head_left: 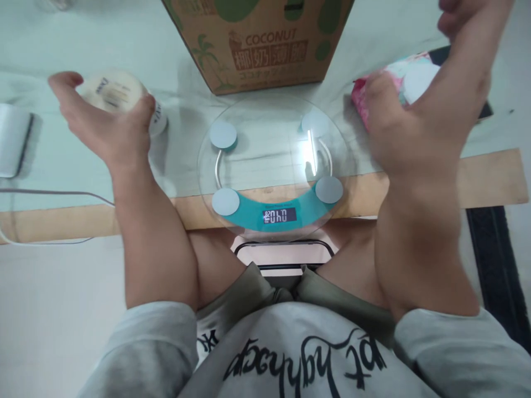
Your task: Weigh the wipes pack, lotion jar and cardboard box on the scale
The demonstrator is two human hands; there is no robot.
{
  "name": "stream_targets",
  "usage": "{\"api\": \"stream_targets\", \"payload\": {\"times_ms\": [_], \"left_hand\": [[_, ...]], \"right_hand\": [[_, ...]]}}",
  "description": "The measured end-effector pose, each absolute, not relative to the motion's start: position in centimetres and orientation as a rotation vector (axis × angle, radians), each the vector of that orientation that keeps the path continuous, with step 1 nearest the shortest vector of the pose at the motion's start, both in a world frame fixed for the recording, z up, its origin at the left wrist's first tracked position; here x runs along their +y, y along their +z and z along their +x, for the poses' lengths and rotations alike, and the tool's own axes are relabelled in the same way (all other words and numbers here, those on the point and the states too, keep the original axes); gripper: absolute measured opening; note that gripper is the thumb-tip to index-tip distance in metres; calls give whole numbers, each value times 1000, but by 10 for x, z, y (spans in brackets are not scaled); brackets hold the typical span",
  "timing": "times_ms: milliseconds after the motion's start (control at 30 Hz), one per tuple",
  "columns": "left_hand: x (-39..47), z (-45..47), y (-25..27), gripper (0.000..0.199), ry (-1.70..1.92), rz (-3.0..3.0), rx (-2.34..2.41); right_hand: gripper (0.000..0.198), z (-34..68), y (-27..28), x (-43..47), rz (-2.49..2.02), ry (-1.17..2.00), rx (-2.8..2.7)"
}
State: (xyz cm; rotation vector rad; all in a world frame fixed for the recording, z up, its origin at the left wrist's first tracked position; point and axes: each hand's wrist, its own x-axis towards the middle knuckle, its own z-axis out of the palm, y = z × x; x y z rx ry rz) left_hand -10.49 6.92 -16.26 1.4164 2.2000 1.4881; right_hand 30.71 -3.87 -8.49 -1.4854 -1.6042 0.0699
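Observation:
My left hand (110, 127) is open, thumb and fingers spread at the near side of a round white tub (114, 88) with a cream lid. I cannot tell whether they touch it. My right hand (418, 113) is raised at the right, open, its thumb apart from the fingers. Beyond it lies a pink and white soft packet (360, 105), partly hidden by the hand. Between my hands, a round glass bathroom scale (265, 160) rests at the table's near edge, its digital display (280, 215) lit with digits, upside down to me.
A brown coconut-printed cardboard box (269, 61) stands just behind the scale. At far left are a white device (14, 141) and a thin cable (53, 192). A wooden strip (489, 177) runs along the near edge of the pale green table cover (124, 33).

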Motion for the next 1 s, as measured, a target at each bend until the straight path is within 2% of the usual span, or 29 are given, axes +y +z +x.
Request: {"api": "stream_targets", "payload": {"times_ms": [67, 133, 233, 300, 367, 467, 533, 600, 633, 667, 700, 733, 767, 833, 900, 1000], "left_hand": [[63, -101, -154, 108, 1449, 1444, 2219], [59, -93, -147, 128, 1418, 1608, 2064], [51, -71, -142, 160, 1377, 2085, 1377], [39, -46, -139, 165, 1340, 2284, 962], [22, -17, -135, 145, 1248, 2373, 773], [-5, 18, -126, 111, 1051, 2407, 759], [-14, 27, -124, 109, 946, 2421, 800], [-12, 23, -125, 122, 920, 2345, 838], [-8, 18, -126, 127, 967, 2264, 844], [-2, 11, -128, 124, 1052, 2179, 840], [5, 4, -130, 110, 1171, 2100, 837], [12, -2, -132, 86, 1324, 2034, 837], [17, -7, -133, 64, 1518, 1964, 850], [23, -10, -135, 57, 1927, 1780, 899], [21, -7, -135, 50, 2165, 1590, 934], [13, -1, -133, 40, 2092, 1611, 935]], "right_hand": [[48, 307, -84, -41, -1426, 37, -1636], [41, 304, -84, -42, -1368, 40, -1646], [41, 297, -85, -42, -1361, 105, -1641], [41, 292, -87, -40, -1382, 140, -1651], [41, 291, -91, -38, -1358, 147, -1653], [42, 290, -97, -36, -1328, 178, -1623], [44, 290, -99, -36, -1317, 206, -1606], [42, 289, -97, -37, -1317, 211, -1607], [37, 288, -96, -37, -1317, 203, -1608], [27, 286, -94, -38, -1303, 195, -1601], [16, 285, -92, -38, -1280, 202, -1596], [18, 283, -90, -38, -1239, 215, -1595], [32, 281, -89, -38, -1191, 233, -1597], [51, 279, -86, -39, -1128, 292, -1639], [56, 277, -84, -40, -1119, 360, -1708], [56, 274, -81, -41, -1159, 425, -1753]]}}
